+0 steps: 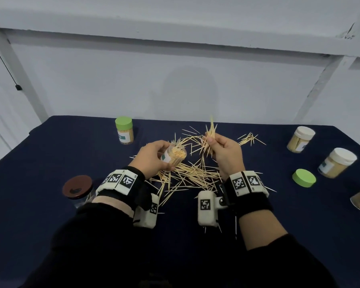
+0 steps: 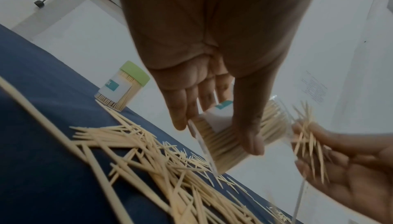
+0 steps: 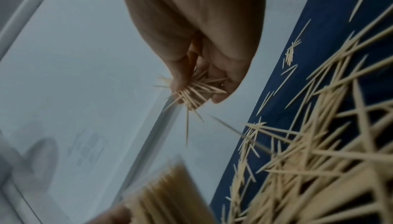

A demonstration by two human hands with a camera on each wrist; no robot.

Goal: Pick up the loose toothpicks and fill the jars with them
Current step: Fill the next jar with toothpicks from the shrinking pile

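White walls and a pale frame stand behind the dark blue surface (image 1: 50,154), which carries a heap of loose toothpicks (image 1: 191,175) lying under and between both hands. The left hand (image 1: 152,156) grasps an open clear jar (image 1: 174,155) around its side, fingers and thumb curled on it; the jar is tilted with its mouth toward the right hand and is already packed with toothpicks. The right hand (image 1: 224,150), raised just beside that mouth, pinches a splayed bunch of toothpicks (image 1: 210,138) between thumb and fingers — their tips fan out above and below the grip. Beyond the left hand a green-lidded jar (image 1: 124,130) stands upright, well apart from it. Nearer the person and outside the left wrist sits a brown-lidded jar (image 1: 77,189). Out past the right hand lie a loose green lid (image 1: 303,177) and two white-lidded jars (image 1: 300,141) — full and tilted — with a small separate scatter of toothpicks (image 1: 249,139) between them and the hand.
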